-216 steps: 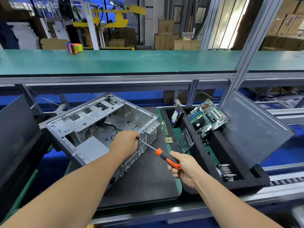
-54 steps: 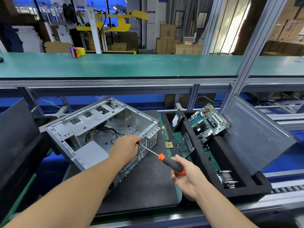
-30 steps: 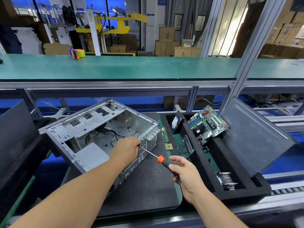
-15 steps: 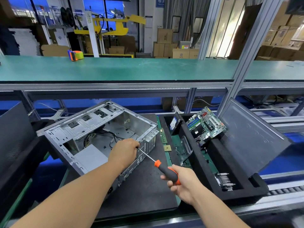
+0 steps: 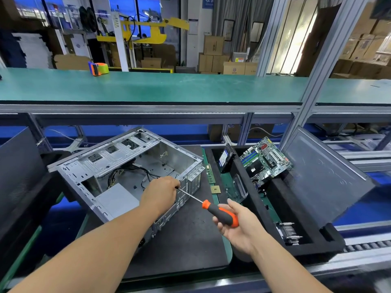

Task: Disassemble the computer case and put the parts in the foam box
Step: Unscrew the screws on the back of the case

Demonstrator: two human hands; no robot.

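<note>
The open metal computer case [image 5: 118,166] lies on its side on a black mat, with cables and a grey power supply [image 5: 114,199] inside. My left hand [image 5: 160,192] curls over the case's rear edge and covers the screwdriver's tip. My right hand [image 5: 239,225] grips the orange and black handle of the screwdriver [image 5: 220,212], whose shaft points up-left at the case. To the right stands the black foam box [image 5: 262,208], holding a motherboard [image 5: 266,161], a drive [image 5: 225,158] and a heatsink [image 5: 288,232].
A RAM stick [image 5: 209,173] and a CPU chip [image 5: 215,189] lie on the mat between case and foam box. The case's side panel [image 5: 330,176] leans on the box's right side. Another dark panel [image 5: 19,170] stands at the left. A green shelf [image 5: 169,85] runs above.
My right hand keeps re-gripping and turning the screwdriver handle; its fingers are looser now. My left hand stays on the case's rear edge. The view shifted slightly.
</note>
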